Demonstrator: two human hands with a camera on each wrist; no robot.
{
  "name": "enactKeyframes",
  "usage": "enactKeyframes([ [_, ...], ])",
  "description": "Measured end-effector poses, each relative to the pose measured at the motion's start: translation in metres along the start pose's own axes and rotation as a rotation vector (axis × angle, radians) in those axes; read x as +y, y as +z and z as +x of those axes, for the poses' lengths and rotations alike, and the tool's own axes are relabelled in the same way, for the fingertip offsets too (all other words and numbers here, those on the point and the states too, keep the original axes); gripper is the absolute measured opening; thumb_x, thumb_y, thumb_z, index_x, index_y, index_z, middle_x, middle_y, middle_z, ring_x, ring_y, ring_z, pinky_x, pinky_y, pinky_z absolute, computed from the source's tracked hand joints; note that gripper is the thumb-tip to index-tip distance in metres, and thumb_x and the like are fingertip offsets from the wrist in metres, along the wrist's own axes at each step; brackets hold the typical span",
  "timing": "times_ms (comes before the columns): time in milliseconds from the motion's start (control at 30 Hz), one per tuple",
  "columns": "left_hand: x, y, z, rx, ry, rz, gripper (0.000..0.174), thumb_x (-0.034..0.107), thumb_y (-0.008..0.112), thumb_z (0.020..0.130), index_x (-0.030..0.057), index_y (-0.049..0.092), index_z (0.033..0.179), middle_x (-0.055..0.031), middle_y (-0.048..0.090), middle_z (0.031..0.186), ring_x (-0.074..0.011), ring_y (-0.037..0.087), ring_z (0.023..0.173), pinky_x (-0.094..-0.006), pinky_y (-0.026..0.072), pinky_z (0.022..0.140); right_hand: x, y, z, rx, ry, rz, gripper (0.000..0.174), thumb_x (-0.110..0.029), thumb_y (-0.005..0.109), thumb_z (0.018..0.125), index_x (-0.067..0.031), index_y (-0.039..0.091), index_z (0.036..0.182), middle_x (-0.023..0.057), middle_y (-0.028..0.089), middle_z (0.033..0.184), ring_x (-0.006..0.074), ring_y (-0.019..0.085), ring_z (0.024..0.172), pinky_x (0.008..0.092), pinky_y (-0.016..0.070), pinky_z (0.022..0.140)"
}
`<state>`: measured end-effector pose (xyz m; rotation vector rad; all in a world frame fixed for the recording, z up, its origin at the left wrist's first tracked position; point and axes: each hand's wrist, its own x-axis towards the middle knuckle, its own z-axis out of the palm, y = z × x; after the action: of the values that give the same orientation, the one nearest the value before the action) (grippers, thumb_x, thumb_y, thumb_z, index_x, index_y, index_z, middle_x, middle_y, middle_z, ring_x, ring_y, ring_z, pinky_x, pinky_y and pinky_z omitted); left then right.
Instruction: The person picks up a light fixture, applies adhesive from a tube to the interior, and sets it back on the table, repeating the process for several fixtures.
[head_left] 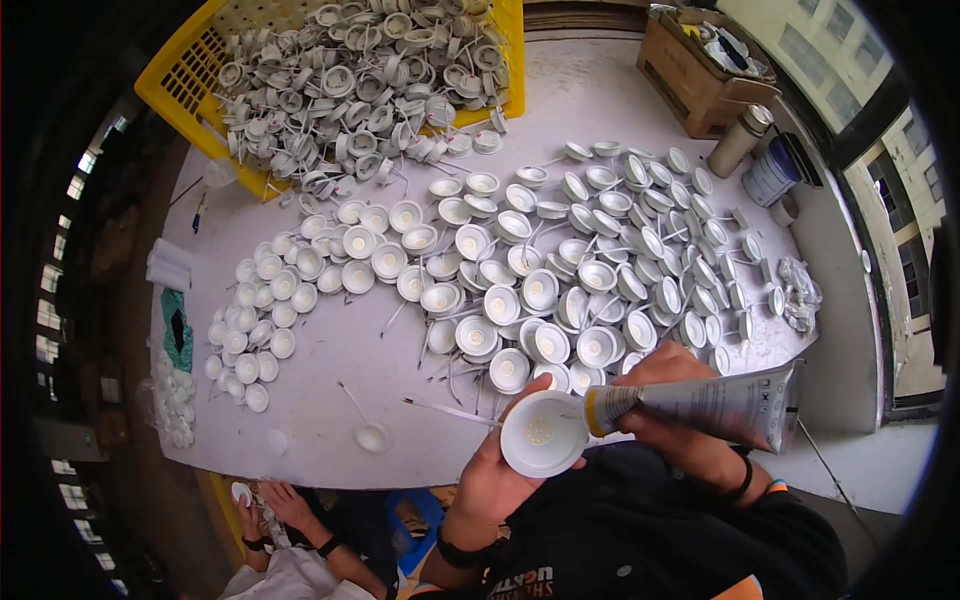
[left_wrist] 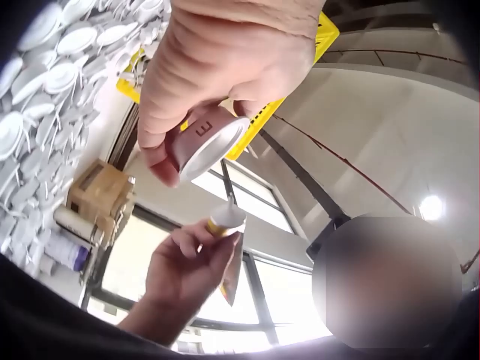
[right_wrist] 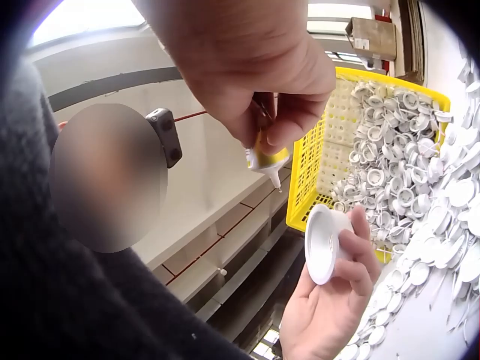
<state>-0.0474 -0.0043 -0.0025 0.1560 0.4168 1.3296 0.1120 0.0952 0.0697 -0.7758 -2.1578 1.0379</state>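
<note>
My left hand holds a white round downlight by its sides, its open face turned up with a cluster of yellowish LED dots inside. A thin wire sticks out to the left of it. In my right hand is a grey tube with a yellow band, gripped near its neck. The tube lies tilted, its nozzle pointing at the downlight's rim. From the right wrist view, the white nozzle stands a short way off the downlight's open face.
Many similar downlights cover the table. A yellow crate heaped with more stands at the back left. Along the right are a cardboard box, a flask and a tub. Another person's hands work at the lower left.
</note>
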Motion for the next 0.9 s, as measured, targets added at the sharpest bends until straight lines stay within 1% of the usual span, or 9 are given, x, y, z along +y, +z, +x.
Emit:
enactKeyframes([
  [33, -0.005, 0.002, -0.001, 0.007, -0.031, -0.032, 0.059, 0.041, 0.03, 0.083, 0.0039, 0.017, 0.127, -0.0175, 0.034, 0.121, -0.0337, 0.041, 0.104, -0.0474, 0.0412, 0.078, -0.002, -0.002, 0.001, -0.001, 0.002, -0.003, 0.019, -0.016, 0.067, 0.063, -0.0052, 0.06, 0.077, 0.0041, 0.057, 0.077, 0.0184, 0.05, 0.07, 0.0298, 0.0399, 0.063],
  [133, -0.018, -0.008, -0.005, 0.006, -0.051, -0.067, 0.058, 0.042, 0.027, 0.084, 0.0028, 0.018, 0.126, -0.018, 0.032, 0.122, -0.0356, 0.041, 0.105, -0.048, 0.0406, 0.079, -0.011, -0.008, 0.005, -0.152, 0.038, -0.058, 0.02, -0.013, 0.067, 0.062, -0.0056, 0.06, 0.079, 0.0048, 0.057, 0.077, 0.0194, 0.051, 0.071, 0.0304, 0.0401, 0.063],
  [200, -0.02, -0.009, -0.007, 0.017, -0.04, -0.067, 0.058, 0.042, 0.025, 0.085, 0.0026, 0.019, 0.126, -0.0182, 0.031, 0.123, -0.0362, 0.041, 0.105, -0.0486, 0.0395, 0.081, -0.024, -0.01, 0.01, -0.139, 0.054, -0.069, 0.012, -0.01, 0.059, 0.069, -0.0065, 0.059, 0.08, 0.0059, 0.057, 0.072, 0.0231, 0.052, 0.069, 0.031, 0.0413, 0.061],
  [267, -0.019, -0.009, -0.01, 0.0, -0.069, -0.125, 0.057, 0.041, 0.036, 0.083, 0.0029, 0.023, 0.124, -0.0117, 0.032, 0.125, -0.023, 0.036, 0.113, -0.0383, 0.0317, 0.093, -0.023, -0.004, 0.007, -0.1, 0.03, -0.079, 0.012, -0.009, 0.059, 0.069, -0.0062, 0.059, 0.08, 0.0065, 0.056, 0.072, 0.0234, 0.052, 0.068, 0.031, 0.0411, 0.06],
  [367, -0.02, -0.008, -0.01, -0.015, -0.061, -0.138, 0.057, 0.04, 0.037, 0.084, 0.0032, 0.022, 0.124, -0.0115, 0.032, 0.124, -0.0216, 0.034, 0.114, -0.0354, 0.0291, 0.095, -0.025, -0.003, 0.007, -0.086, 0.015, -0.099, 0.011, -0.008, 0.06, 0.068, -0.0059, 0.058, 0.079, 0.0064, 0.056, 0.072, 0.023, 0.053, 0.066, 0.0303, 0.0416, 0.059],
  [433, -0.019, -0.006, -0.011, -0.021, -0.057, -0.126, 0.057, 0.04, 0.037, 0.084, 0.0031, 0.022, 0.124, -0.0118, 0.032, 0.125, -0.0217, 0.034, 0.115, -0.0357, 0.0293, 0.095, -0.025, -0.002, 0.006, -0.114, 0.025, -0.108, 0.01, -0.006, 0.061, 0.068, -0.006, 0.058, 0.078, 0.0058, 0.057, 0.073, 0.0223, 0.053, 0.066, 0.0298, 0.0422, 0.059],
  [600, -0.019, -0.006, -0.011, -0.059, -0.045, -0.109, 0.059, 0.041, 0.037, 0.083, 0.0027, 0.021, 0.125, -0.0129, 0.03, 0.125, -0.0224, 0.034, 0.114, -0.0363, 0.0293, 0.094, -0.019, 0.004, 0.0, -0.003, -0.05, -0.03, 0.016, -0.005, 0.065, 0.066, -0.0062, 0.059, 0.081, 0.004, 0.058, 0.081, 0.0196, 0.055, 0.07, 0.0285, 0.0442, 0.061],
  [767, -0.016, -0.005, -0.012, -0.129, -0.054, -0.086, 0.063, 0.042, 0.038, 0.083, 0.0024, 0.015, 0.126, -0.0151, 0.029, 0.125, -0.0254, 0.035, 0.114, -0.0365, 0.0305, 0.094, -0.021, 0.005, 0.003, -0.059, -0.084, -0.102, 0.019, -0.007, 0.065, 0.067, -0.0063, 0.058, 0.084, 0.0038, 0.057, 0.079, 0.0195, 0.055, 0.07, 0.0285, 0.0442, 0.06],
  [900, -0.015, -0.003, -0.012, -0.093, -0.039, -0.064, 0.065, 0.043, 0.038, 0.082, 0.0018, 0.014, 0.126, -0.0157, 0.029, 0.125, -0.0263, 0.035, 0.113, -0.0364, 0.031, 0.093, -0.022, 0.007, 0.004, -0.058, -0.075, -0.101, 0.022, -0.007, 0.065, 0.067, -0.0064, 0.058, 0.087, 0.0037, 0.057, 0.078, 0.0192, 0.055, 0.07, 0.0288, 0.0443, 0.059],
])
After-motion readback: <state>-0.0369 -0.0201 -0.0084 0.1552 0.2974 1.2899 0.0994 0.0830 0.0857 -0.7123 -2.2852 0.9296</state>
